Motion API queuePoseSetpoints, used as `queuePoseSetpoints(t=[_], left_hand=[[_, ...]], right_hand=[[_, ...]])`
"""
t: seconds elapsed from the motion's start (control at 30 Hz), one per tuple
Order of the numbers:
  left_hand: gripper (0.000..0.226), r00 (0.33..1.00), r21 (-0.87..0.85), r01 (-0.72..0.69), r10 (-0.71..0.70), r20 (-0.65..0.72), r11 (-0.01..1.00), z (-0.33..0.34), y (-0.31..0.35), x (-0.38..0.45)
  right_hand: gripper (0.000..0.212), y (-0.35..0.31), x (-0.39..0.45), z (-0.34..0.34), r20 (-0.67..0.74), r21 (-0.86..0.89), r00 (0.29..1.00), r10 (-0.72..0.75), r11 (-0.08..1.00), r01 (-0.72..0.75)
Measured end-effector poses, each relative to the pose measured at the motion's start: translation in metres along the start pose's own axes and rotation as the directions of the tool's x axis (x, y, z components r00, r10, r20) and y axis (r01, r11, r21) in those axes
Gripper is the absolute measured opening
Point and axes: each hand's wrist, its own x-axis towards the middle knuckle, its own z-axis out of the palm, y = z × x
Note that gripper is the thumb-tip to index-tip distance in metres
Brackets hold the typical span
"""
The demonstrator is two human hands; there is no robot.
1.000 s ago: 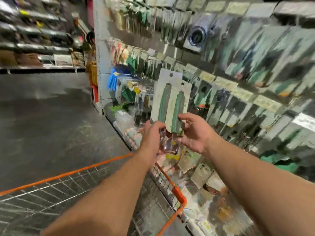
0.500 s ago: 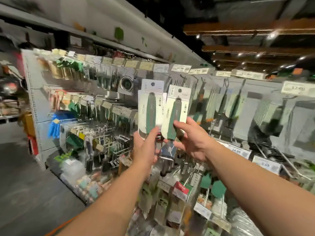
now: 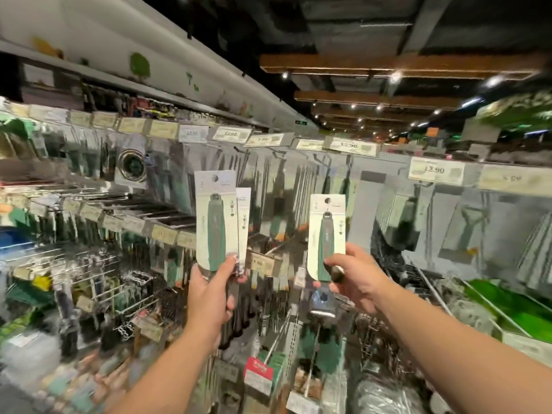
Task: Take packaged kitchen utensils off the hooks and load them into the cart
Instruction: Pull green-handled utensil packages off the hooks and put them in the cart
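Half a second back both hands held their packages close together, cards nearly overlapping; now the hands have drawn apart and a gap of shelf display shows between them. The left hand point(image 3: 210, 294) is raised with the forearm reaching up and forward, back of the hand toward the camera. Its fingers are curled and its thumb presses the front of the left package point(image 3: 216, 222) at the card's lower edge, so the white card with the green handle stands upright above the fingertips. A second card point(image 3: 243, 216) peeks out just behind and to the right of it, held in the same grip; how the fingers lie behind it cannot be told. Dark parts of the utensils hang below the palm.

The right hand point(image 3: 355, 279) is raised to about the same height, forearm stretched in from the lower right. Its thumb and curled fingers pinch the lower end of the right package point(image 3: 326, 234), whose card rises above the thumb, roughly upright. A metal utensil head point(image 3: 323, 300) hangs below the fingers.

Behind both hands, rows of hooks point(image 3: 167, 216) carry more packaged utensils, blurred, with price tags point(image 3: 436, 171) along the shelf edge above.
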Motion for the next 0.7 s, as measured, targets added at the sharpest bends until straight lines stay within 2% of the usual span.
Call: queuePoseSetpoints(t=[0.17, 0.3, 0.5, 0.53, 0.6, 0.7], left_hand=[[0.082, 0.999, 0.038, 0.017, -0.018, 0.045, 0.999, -0.006, -0.015, 0.024], [0.103, 0.99, 0.028, -0.017, 0.013, 0.142, 0.999, 0.003, -0.02, 0.033], [0.098, 0.956, 0.036, -0.089, 0.076, 0.282, 0.995, 0.02, -0.03, 0.046], [0.091, 0.95, 0.043, -0.089, 0.072, 0.305, 0.995, 0.024, -0.03, 0.046], [0.062, 0.943, 0.062, -0.073, 0.048, 0.331, 0.995, 0.027, -0.025, 0.043], [0.082, 0.921, 0.087, -0.031, -0.005, 0.389, 0.996, 0.034, -0.024, 0.045]], right_hand=[[0.025, 0.002, 0.006, -0.024, -0.147, 0.036, 0.989, -0.001, 0.999, 0.006], [0.026, 0.006, 0.009, -0.032, -0.247, 0.076, 0.969, -0.008, 0.997, 0.027], [0.019, -0.01, 0.018, -0.024, -0.319, 0.095, 0.944, -0.081, 0.989, 0.117], [0.015, -0.015, 0.019, -0.021, -0.318, 0.107, 0.944, -0.092, 0.985, 0.133], [0.01, -0.025, 0.02, -0.015, -0.319, 0.125, 0.941, -0.114, 0.979, 0.161], [0.009, -0.036, 0.02, -0.008, -0.323, 0.133, 0.931, -0.169, 0.966, 0.222]])
